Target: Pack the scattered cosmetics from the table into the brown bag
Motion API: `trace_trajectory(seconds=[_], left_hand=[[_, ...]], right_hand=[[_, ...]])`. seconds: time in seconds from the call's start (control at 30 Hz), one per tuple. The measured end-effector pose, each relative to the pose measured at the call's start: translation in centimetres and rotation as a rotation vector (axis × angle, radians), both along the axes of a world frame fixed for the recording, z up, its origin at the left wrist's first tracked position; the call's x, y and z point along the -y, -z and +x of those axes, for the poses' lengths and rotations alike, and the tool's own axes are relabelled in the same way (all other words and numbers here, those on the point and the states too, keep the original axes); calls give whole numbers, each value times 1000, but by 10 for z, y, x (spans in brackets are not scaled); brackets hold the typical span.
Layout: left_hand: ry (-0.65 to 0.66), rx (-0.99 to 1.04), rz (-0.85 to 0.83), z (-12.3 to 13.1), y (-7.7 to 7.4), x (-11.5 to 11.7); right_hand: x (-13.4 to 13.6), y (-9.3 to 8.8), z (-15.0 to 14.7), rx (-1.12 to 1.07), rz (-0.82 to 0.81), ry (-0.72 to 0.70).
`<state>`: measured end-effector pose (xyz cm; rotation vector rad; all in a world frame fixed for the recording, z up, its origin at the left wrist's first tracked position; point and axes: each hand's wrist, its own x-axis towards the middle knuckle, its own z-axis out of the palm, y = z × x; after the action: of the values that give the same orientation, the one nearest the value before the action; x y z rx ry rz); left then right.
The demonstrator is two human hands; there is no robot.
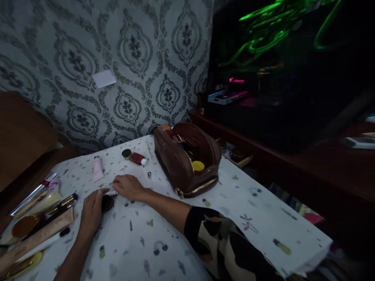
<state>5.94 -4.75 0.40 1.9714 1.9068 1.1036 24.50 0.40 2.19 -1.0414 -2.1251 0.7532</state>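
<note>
My left hand (pixel 92 210) rests on the printed tablecloth (pixel 164 242), its fingers curled round a small dark round jar (pixel 107 203). My right hand (pixel 129 186) lies just right of it, fingers closed on a small pale object (pixel 112 192) that touches the jar. A pink tube (pixel 97 168) stands a little beyond the hands. Further back lie a dark green cap (pixel 126 153) and a red bottle (pixel 137 158). An open brown zip pouch (pixel 187 160) sits to the right, with a yellow lid (pixel 198 166) showing inside.
Several cosmetics, brushes and a long flat box (pixel 38 218) crowd the table's left edge. A patterned wall (pixel 131 58) rises behind. A dark wooden shelf (pixel 263 148) with glowing electronics stands at the right. The table's right corner (pixel 322 242) drops off.
</note>
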Motion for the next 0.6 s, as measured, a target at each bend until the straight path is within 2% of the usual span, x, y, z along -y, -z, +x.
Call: trace_trajectory(seconds=[0.3, 0.6], left_hand=[[-15, -13, 7, 0, 2, -2], [26, 24, 56, 10, -2, 1]], right_hand=[[-2, 0, 0, 7, 3, 7], [-10, 11, -6, -39, 51, -5]])
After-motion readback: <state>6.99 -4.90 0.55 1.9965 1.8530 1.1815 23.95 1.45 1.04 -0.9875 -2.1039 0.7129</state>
